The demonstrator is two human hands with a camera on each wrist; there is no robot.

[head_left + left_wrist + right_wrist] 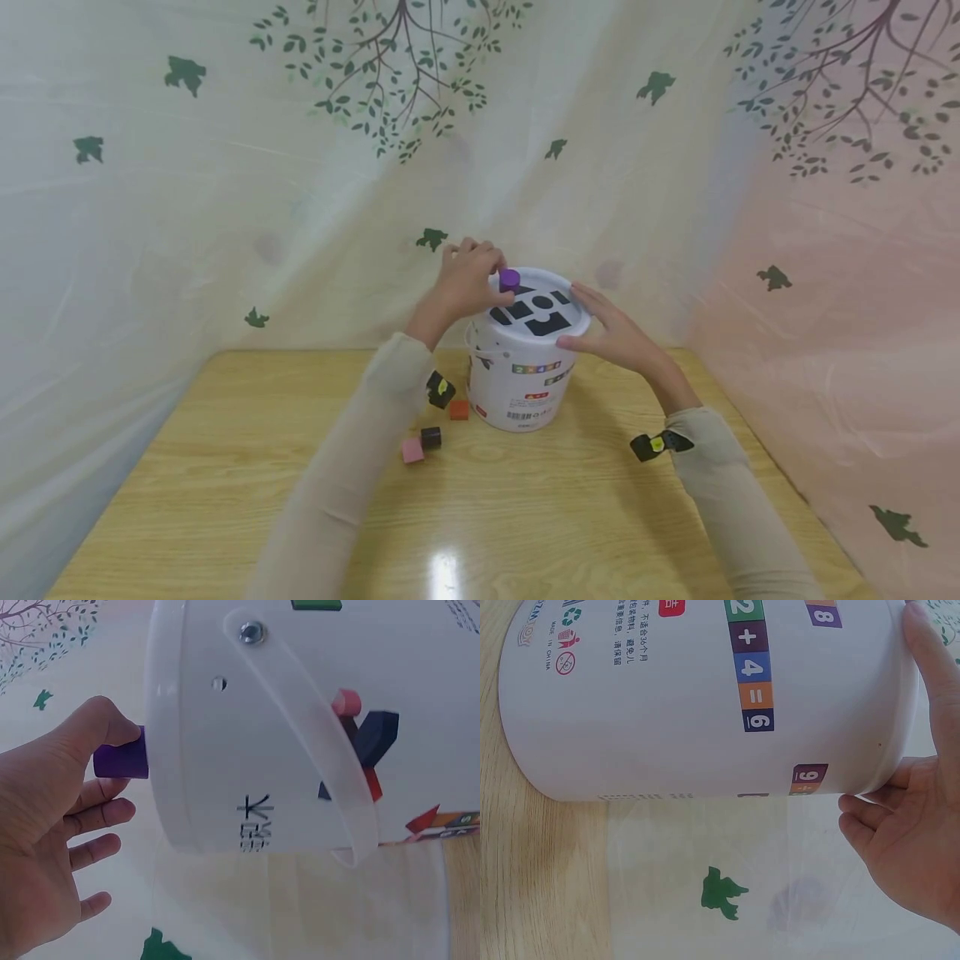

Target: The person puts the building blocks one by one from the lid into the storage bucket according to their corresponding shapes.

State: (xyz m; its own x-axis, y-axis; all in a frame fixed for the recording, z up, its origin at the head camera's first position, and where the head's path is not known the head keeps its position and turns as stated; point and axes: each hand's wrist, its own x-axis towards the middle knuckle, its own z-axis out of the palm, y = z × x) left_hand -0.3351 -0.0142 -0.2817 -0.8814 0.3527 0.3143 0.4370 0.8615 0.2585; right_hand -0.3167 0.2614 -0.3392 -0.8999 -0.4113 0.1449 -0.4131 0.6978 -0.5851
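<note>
A purple cylindrical block [509, 280] is pinched between the thumb and a finger of my left hand [471, 283]. It stands at the left part of the black-patterned lid [557, 297] on a white bucket [521, 385]. In the left wrist view, the purple block [121, 754] is against or just above the lid, and the other fingers are apart from it. My right hand [618, 333] rests on the lid's right rim, thumb toward the front and fingers farther back. In the right wrist view, the right hand [915, 847] touches the rim with nothing pinched.
Left of the bucket, an orange-red block [459, 410], a black block [431, 437] and a pink block [412, 451] lie on the wooden table [525, 508]. The bucket's white handle [307, 727] hangs down its side. A patterned cloth [337, 208] hangs behind the table.
</note>
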